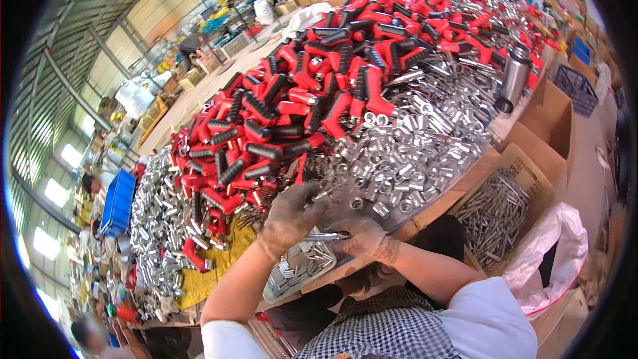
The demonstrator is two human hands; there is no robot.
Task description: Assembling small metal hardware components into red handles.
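The right hand grips a metal rod at the table's near edge, its left end by the left hand, whose curled fingers may or may not hold something; I cannot tell. This piece seems unfinished, and many loose sockets remain to the right; whether the red-black handles heaped farther off are done is unclear.

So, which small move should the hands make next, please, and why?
Perhaps bring the left hand down to the metal rod: the right hand grips the rod near one end, and the left hand is close to the other. Whether the left hand holds anything is unclear.
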